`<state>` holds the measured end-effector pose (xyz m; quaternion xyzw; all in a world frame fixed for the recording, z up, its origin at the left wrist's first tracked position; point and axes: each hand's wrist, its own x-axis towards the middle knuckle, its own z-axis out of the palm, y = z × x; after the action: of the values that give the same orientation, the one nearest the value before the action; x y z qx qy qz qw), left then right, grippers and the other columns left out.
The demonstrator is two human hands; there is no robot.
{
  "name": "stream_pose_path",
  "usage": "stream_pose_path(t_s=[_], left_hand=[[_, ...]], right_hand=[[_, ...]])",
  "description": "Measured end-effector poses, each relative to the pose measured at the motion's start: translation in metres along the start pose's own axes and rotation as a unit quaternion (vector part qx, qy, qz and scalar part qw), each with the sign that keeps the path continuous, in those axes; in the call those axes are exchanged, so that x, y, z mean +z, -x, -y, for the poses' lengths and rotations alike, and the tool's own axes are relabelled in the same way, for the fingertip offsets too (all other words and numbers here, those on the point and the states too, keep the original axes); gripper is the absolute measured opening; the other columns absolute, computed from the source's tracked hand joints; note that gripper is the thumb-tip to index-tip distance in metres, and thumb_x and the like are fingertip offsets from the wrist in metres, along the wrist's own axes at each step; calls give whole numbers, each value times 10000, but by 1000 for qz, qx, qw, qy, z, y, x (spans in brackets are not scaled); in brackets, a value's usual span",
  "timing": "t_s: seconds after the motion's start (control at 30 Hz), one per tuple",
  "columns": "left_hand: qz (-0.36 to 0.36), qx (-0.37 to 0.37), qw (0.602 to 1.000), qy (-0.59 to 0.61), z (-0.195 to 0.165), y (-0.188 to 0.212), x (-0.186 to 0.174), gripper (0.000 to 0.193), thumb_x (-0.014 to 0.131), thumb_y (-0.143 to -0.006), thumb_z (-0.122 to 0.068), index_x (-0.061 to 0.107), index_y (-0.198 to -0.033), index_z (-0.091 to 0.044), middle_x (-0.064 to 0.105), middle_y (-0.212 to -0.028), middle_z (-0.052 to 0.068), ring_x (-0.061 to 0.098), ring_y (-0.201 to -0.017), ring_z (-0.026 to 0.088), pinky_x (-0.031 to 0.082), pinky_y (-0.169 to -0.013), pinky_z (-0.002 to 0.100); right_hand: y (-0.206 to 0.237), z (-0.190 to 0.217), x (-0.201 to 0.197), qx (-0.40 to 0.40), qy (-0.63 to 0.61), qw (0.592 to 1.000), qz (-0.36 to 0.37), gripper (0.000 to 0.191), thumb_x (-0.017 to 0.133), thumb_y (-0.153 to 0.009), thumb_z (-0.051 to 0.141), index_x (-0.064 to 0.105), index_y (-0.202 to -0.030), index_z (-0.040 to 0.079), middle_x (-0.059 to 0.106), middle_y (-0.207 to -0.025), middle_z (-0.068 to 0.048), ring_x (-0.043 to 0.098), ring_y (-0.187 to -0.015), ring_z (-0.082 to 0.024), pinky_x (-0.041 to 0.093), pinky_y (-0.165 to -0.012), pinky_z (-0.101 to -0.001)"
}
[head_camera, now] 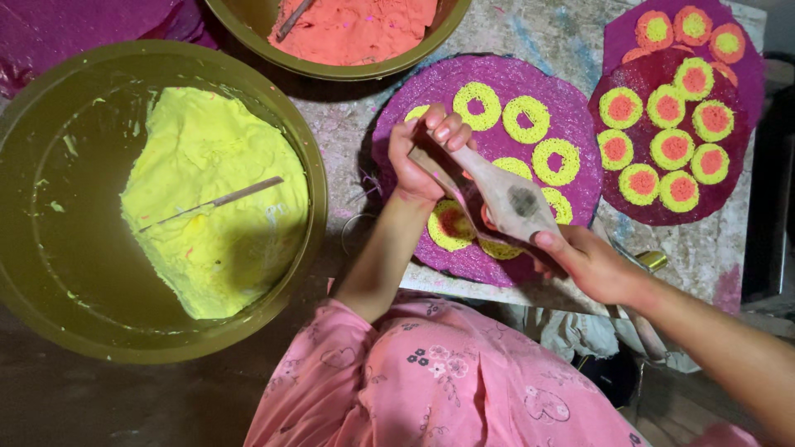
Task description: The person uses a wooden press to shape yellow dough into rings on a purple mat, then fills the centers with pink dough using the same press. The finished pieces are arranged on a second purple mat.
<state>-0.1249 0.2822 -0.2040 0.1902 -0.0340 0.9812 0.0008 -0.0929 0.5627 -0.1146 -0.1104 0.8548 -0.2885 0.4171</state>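
Note:
My left hand (421,153) grips the narrow upper end of a pale wooden paddle-shaped tool (507,199), fingers curled round it. My right hand (584,263) holds the tool's wider lower end, thumb on top. The tool lies slanted over a round purple disc (571,124) that carries several yellow rings (528,118). One ring under the tool has a red-orange middle (451,222).
A big olive bowl (50,248) at left holds yellow paste (207,149) and a thin metal blade (217,201). Another bowl (447,25) at top holds orange paste (356,29). At right lies a dark red disc (629,211) with yellow-and-orange rings. My pink floral garment (431,372) fills the bottom.

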Motion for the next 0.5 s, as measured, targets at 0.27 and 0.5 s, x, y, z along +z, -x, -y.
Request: stream_pose_path(t_s=[0.27, 0.5], left_hand=[[15, -78, 988, -132, -1, -12, 45, 234, 553, -864, -336, 512, -989, -142, 533, -978, 29, 546, -1029, 212, 441, -1042, 432], [0, -64, 997, 36, 79, -23, 7, 222, 524, -933, -338, 507, -1044, -147, 494, -981, 1, 514, -988, 167, 415, -1072, 398]], right_hand=[[9, -31, -4, -153, -183, 964, 116, 783, 325, -969, 698, 677, -1161, 26, 699, -998, -65, 640, -936, -173, 521, -831, -340], [52, -74, -35, 41, -135, 990, -3, 763, 342, -939, 678, 712, -1012, 15, 730, -844, -96, 676, -775, -188, 558, -731, -361]])
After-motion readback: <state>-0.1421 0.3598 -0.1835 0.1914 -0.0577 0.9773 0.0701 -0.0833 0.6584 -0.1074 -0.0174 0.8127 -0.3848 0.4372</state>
